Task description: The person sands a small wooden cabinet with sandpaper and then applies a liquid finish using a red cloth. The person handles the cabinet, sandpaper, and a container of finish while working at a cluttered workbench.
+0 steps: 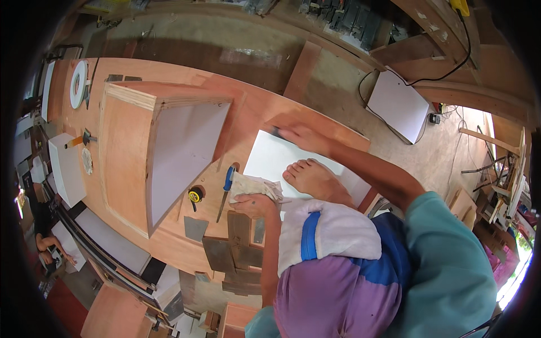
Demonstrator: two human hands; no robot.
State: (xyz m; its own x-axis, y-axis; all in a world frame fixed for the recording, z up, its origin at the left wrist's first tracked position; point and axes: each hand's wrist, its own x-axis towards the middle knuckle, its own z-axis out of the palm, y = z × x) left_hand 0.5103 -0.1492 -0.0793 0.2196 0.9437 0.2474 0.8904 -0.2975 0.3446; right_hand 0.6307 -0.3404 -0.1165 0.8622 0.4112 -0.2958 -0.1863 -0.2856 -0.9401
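Observation:
My left hand is closed on a crumpled cream cloth at the left edge of a white panel. My right hand reaches to the panel's far edge, fingers closed round a small dark object that I cannot make out. My bare foot rests on the panel. A blue-handled file lies beside the cloth, with a yellow tape measure farther left.
A plywood box with a white inside stands on the plywood worktop. A roll, dark scraps and a hammer lie about. A white board and cables are at right. Another person's arm shows far left.

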